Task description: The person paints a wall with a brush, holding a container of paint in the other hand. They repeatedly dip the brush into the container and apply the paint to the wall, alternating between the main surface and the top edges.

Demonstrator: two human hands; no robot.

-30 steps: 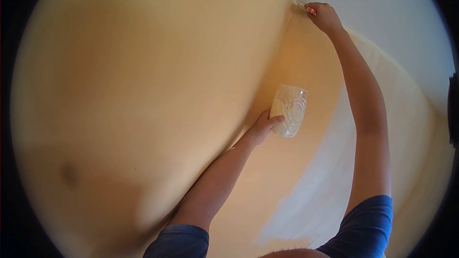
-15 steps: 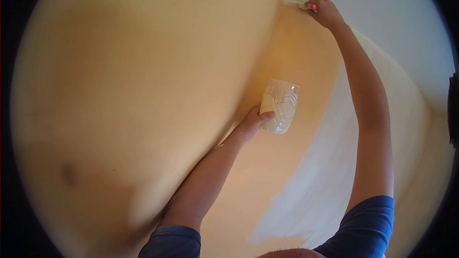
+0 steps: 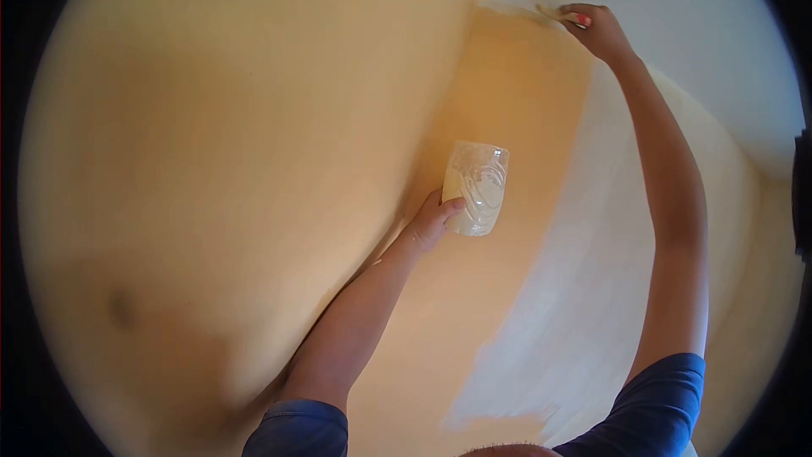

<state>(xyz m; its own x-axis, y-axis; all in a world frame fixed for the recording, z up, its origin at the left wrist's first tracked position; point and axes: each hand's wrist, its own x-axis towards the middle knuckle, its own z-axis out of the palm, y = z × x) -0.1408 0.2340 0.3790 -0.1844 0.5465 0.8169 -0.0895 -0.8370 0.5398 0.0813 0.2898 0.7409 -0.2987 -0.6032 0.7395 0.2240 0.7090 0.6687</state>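
High on the right, my right hand (image 3: 600,31) is closed around the handle of a paintbrush (image 3: 558,14), which has some red on it. The bristles are at the line where the orange wall (image 3: 524,76) meets the white ceiling (image 3: 677,17). Lower and nearer the middle, my left hand (image 3: 433,218) grips a clear plastic container (image 3: 480,186) by its side. Pale cream paint coats the inside of the container. Light spots of paint show on my left wrist and forearm.
A broad yellowish wall (image 3: 237,144) fills the left side, close to my left arm, with a dark round spot (image 3: 121,308) low on it. A whitish painted patch (image 3: 541,338) covers part of the orange wall, right of centre.
My right hand has moved right along the ceiling line with the paintbrush, away from the corner. The container in my left hand appears slightly farther left as the view shifts.
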